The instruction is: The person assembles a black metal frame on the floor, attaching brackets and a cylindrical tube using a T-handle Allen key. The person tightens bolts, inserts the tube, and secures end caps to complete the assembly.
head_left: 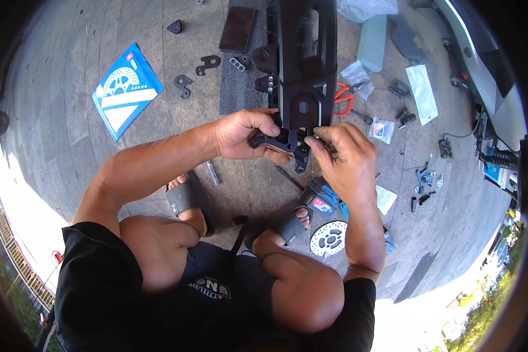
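Observation:
A long black metal arm with cut-outs, like a motorcycle swingarm (302, 108), reaches down from the top of the view to my hands. At its near end my left hand (240, 132) grips a black metal bracket (283, 142), thumb on top and fingers underneath. The bracket touches or lies very close to the arm's end; which of the two, I cannot tell. On the bracket's right side my right hand (347, 154) is closed in a pinch, thumb and forefinger near the arm's end. Whatever small piece those fingertips hold is too small to name.
Below my right hand lie a blue-and-black power tool (321, 196) and a drilled brake disc (328, 239). Red-handled pliers (344, 100) rest right of the arm. A blue packet (126, 91) and loose black brackets (207, 64) are at left; small hardware (426, 180) is scattered right.

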Tool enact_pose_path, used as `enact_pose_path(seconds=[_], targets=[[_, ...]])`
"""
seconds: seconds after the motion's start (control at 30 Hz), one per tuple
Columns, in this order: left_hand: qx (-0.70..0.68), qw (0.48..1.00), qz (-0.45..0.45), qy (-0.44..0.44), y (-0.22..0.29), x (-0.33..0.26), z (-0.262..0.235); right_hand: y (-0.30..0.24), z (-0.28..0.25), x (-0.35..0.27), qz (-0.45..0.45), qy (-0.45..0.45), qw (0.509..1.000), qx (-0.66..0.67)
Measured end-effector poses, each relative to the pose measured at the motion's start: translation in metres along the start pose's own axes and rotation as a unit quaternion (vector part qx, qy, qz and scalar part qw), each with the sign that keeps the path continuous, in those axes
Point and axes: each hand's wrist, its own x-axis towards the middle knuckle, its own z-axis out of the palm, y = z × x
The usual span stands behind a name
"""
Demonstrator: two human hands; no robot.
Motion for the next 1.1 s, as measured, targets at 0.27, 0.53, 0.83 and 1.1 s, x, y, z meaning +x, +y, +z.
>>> enact_pose_path(seconds=[0.27, 0.53, 0.83, 1.1], targets=[[-0.039, 0.995, -0.022, -0.091, -0.010, -0.005, -0.023, -0.002, -0.002, -0.002, 0.001, -0.023, 0.998, -0.058], [-0.059, 0.996, 0.004, -0.071, -0.015, -0.013, -0.030, -0.007, -0.005, 0.002, 0.007, -0.034, 0.998, -0.054], [0.559, 0.805, 0.181, 0.076, -0.044, -0.026, -0.015, -0.005, -0.006, -0.003, -0.010, -0.018, 0.999, -0.037], [0.826, 0.444, 0.347, 0.017, -0.074, -0.061, 0.002, -0.001, 0.000, -0.012, 0.005, 0.015, 1.000, -0.015]])
